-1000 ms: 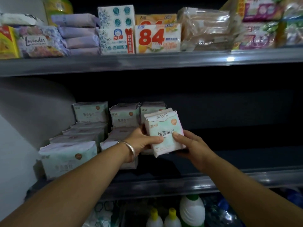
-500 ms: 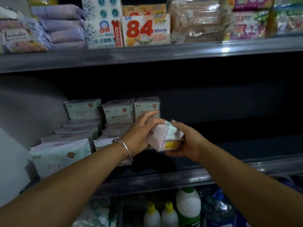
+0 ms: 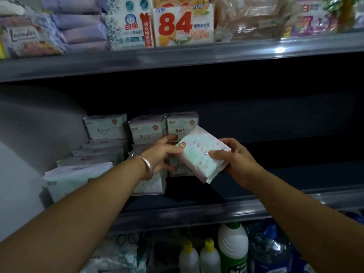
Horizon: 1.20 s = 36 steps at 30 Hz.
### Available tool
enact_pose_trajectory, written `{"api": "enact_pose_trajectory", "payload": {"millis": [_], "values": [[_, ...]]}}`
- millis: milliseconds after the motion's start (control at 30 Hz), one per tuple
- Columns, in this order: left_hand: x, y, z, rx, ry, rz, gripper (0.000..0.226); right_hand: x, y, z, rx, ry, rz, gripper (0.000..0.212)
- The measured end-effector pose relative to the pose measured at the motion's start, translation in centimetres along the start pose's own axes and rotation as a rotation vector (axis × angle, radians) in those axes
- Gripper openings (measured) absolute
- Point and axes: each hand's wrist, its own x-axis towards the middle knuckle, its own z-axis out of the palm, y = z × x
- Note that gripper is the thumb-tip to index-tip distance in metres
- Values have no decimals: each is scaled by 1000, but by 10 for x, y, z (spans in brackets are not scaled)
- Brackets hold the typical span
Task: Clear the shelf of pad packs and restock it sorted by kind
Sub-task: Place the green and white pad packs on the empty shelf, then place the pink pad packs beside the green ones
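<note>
Setting: dim shop shelving, a grey metal middle shelf (image 3: 197,211) with a dark back wall, another shelf (image 3: 177,58) above, a lower level beneath.
Held pack: pale green and white pad pack (image 3: 201,152), tilted, print upside down, in the air in front of the middle shelf, just right of the stocked packs.
Left hand: left hand (image 3: 161,154) curled on the pack's left edge, thumb on the front near the orange round mark, fingers behind; a silver bangle (image 3: 146,166) on the wrist.
Right hand: right hand (image 3: 234,160) gripping the pack's right side, thumb across the front, fingers wrapped behind.
Stocked packs: rows of matching pad packs (image 3: 106,129) on the left part of the middle shelf, three standing upright at the back, others lined up toward the front edge; nearest one (image 3: 78,176) at the far left.
Right part of middle shelf: dark, details hard to make out.
Upper shelf: lavender-printed pack (image 3: 27,36), stacked purple packs (image 3: 78,24), blue-and-white soap box (image 3: 128,24), box with a large red "84" (image 3: 183,24), clear-wrapped bundles (image 3: 248,18), more coloured packs (image 3: 315,20) at far right.
Lower level: two small white bottles with yellow caps (image 3: 197,255), a taller white bottle with a green label (image 3: 232,247), a large clear blue-capped jug (image 3: 269,249), a patterned plastic bag (image 3: 122,253) at left.
</note>
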Motion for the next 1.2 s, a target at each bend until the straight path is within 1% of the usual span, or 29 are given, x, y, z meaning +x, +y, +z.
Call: {"api": "enact_pose_trajectory", "payload": {"millis": [100, 133, 167, 200, 233, 300, 333, 367, 400, 467, 533, 567, 633, 700, 733, 800, 867, 967, 1033, 1100, 1200], "values": [[3, -1, 2, -24, -18, -55, 85, 1, 4, 2, 97, 30, -27, 35], [3, -2, 6, -45, -45, -74, 84, 2, 5, 4, 128, 29, -30, 37], [4, -3, 12, -79, -62, -82, 76, 2, 7, 6, 135, 20, -24, 39], [6, -5, 17, -97, -43, -74, 67, 2, 8, 9, 100, 5, -9, 41], [8, -5, 21, -66, 16, -50, 64, 2, 9, 10, 31, -12, 13, 45], [14, -3, 22, 156, 151, 27, 73, 4, 11, 10, -140, -58, 34, 66], [15, 0, 21, 307, 174, 66, 78, 6, 13, 9, -198, -69, 22, 82], [15, 4, 19, 451, 155, 86, 81, 6, 13, 7, -238, -72, -2, 96], [12, 9, 18, 581, 104, 102, 82, 7, 14, 6, -280, -75, -33, 104], [6, 17, 21, 811, -28, 146, 80, 8, 14, 4, -427, -112, -75, 109], [4, 19, 25, 964, -130, 177, 78, 8, 17, 5, -539, -189, -60, 107], [6, 17, 26, 1008, -157, 178, 82, 9, 20, 7, -563, -199, -42, 101], [10, 10, 24, 1053, -173, 155, 93, 12, 27, 10, -574, -147, -24, 83], [12, 6, 19, 1013, -182, 167, 97, 16, 35, 12, -494, -96, -9, 74], [12, 5, 16, 993, -178, 191, 97, 18, 39, 12, -433, -89, 6, 73], [11, 4, 8, 1036, -129, 247, 96, 23, 48, 11, -357, -65, 35, 75], [11, 1, 1, 1112, -53, 296, 88, 27, 53, 9, -375, -39, 67, 71], [13, -7, -4, 1085, 27, 363, 70, 34, 57, 2, -459, -10, 128, 68], [14, -12, -5, 1045, 48, 406, 55, 35, 55, 1, -508, 28, 144, 59], [11, -17, -1, 1016, 60, 438, 44, 34, 54, 1, -552, 63, 127, 62], [2, -28, 9, 1011, 57, 449, 33, 25, 53, 1, -611, 74, 108, 65]]}}
